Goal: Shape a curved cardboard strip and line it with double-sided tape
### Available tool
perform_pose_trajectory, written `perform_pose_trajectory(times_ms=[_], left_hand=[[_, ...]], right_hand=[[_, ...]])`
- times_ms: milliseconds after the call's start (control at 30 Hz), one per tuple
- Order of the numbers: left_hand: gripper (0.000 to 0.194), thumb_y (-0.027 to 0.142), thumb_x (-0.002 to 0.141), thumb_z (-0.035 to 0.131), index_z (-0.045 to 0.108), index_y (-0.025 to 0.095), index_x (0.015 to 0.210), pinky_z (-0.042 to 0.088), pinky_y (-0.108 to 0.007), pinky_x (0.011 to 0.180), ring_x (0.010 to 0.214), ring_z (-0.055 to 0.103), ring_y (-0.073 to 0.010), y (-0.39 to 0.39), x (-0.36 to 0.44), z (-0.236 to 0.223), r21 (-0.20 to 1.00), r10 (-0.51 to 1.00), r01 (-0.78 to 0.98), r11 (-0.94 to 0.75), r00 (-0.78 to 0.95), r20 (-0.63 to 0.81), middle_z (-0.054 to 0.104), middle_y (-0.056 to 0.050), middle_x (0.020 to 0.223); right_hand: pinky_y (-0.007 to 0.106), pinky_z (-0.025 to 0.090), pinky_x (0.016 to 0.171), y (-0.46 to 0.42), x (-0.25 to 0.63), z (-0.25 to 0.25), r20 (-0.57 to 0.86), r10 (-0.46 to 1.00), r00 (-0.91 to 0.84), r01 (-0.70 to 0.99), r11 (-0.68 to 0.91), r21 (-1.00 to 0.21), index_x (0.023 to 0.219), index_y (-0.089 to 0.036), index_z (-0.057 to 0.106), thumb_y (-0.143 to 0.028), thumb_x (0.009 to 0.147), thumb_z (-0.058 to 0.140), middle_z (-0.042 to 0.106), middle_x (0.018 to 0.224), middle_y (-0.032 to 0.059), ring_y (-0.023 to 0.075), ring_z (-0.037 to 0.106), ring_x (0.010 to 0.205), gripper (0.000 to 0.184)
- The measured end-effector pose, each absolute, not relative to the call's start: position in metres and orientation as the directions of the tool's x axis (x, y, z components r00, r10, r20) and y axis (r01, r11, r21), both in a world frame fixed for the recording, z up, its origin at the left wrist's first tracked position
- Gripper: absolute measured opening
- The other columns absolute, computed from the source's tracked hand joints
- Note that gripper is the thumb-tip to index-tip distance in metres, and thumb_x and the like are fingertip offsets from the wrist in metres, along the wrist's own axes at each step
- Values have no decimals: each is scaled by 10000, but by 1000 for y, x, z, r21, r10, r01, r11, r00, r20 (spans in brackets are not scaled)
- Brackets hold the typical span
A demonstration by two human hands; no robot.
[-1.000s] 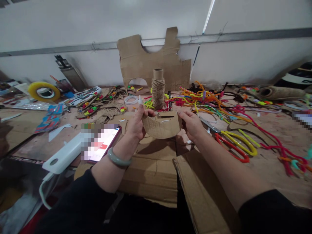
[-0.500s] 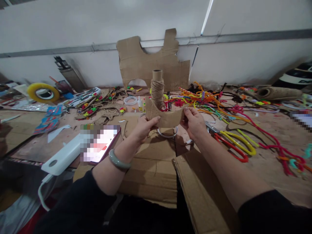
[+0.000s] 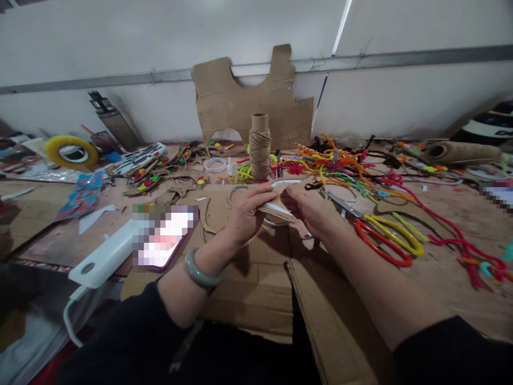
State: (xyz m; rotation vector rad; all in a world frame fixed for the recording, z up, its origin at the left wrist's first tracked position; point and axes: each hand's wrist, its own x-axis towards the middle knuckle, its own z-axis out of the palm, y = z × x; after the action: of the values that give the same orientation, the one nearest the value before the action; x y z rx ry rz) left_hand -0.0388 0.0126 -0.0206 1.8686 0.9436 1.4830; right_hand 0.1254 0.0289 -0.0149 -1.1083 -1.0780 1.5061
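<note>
A curved cardboard piece (image 3: pixel 279 214) is tilted nearly edge-on between my hands over the table. My left hand (image 3: pixel 249 215), with a grey-green bangle (image 3: pixel 200 269) at the wrist, grips its left end. Fingers bent, my right hand (image 3: pixel 308 209) closes on the right end; its fingertips are partly hidden. A pale ring (image 3: pixel 276 223) shows just beneath the piece. Behind it, a spool of jute twine (image 3: pixel 260 152) stands upright. Scissors with red and yellow handles (image 3: pixel 387 243) lie right of my right hand.
Cardboard sheets (image 3: pixel 256 299) cover the near table edge. A phone (image 3: pixel 168 238) and a white device with a cable (image 3: pixel 106 254) lie left. Colourful cords (image 3: pixel 332 158) spread right. Yellow tape (image 3: pixel 71 152) stands far left. A large cut cardboard (image 3: pixel 256 101) leans on the wall.
The cardboard piece has tipped from facing me to nearly edge-on and sits slightly lower. My left hand has turned over its end, and my right hand has shifted slightly down with it.
</note>
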Motion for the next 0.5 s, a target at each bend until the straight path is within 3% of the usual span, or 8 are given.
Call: perform_pose_trajectory(times_ms=[133,267,367,500], left_hand=[[294,104,774,565,742,256,953,400,-438,1075,1152,602,-216,15,-36,-31,723,755,234,-650,300,583,681,-84,1196],[458,36,674,567,687,241,1066,293,-461,1150,1332,447,-236,17,-36,-33,728,770,256,-636,263,581,576,-81,1352],[493,39,668,550,632,221,1119,405,-410,1056,1271,491,-226,18,-36,-29,884,889,135,-447,174,423,570,-93,1339],[340,156,736,596,606,182,1074,491,-296,817,964,611,-166,17,-34,-19,984,990,-121,-127,46,133,661,-69,1074]], right_hand=[[227,304,442,28,126,-16,-82,989,-123,-138,-99,-985,548,-201,475,-464,510,773,462,484,-59,70,400,444,399],[230,329,476,34,131,-18,-51,998,-41,-158,-57,-986,564,-211,475,-417,544,728,467,496,-61,79,413,472,327],[249,373,521,38,134,-22,-46,999,22,-133,-43,-990,601,-218,499,-409,574,697,517,555,-45,100,458,514,277],[271,402,555,38,133,-27,42,998,-45,44,44,-998,650,-225,525,-437,670,612,526,594,-31,122,479,549,231]])
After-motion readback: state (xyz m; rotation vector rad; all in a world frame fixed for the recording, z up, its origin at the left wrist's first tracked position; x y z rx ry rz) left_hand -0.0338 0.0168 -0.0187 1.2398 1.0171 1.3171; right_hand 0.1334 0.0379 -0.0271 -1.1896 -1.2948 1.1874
